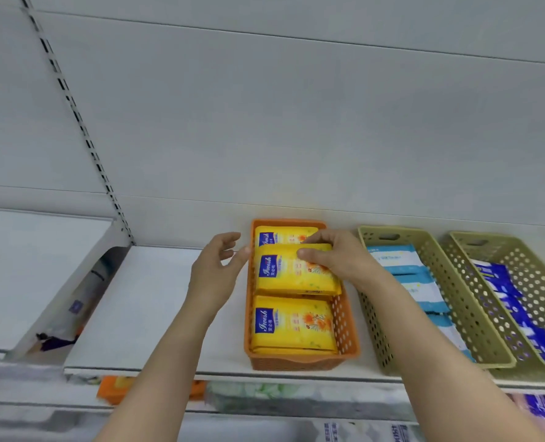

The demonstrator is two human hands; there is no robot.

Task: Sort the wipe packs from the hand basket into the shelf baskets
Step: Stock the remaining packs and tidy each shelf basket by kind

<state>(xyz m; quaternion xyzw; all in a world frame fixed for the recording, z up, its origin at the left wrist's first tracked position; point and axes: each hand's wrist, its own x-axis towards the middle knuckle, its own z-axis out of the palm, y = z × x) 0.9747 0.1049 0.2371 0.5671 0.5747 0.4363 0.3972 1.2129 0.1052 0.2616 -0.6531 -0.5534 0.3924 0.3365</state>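
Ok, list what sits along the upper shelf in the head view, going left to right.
Left hand, open beside the basket → orange perforated plastic basket of yellow wipe packs → first olive-green perforated plastic basket with pale blue and white packs → second olive-green perforated basket with dark blue packs.

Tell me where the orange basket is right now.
In the head view, the orange basket sits on the shelf at centre, left of the two green baskets, holding yellow packs.
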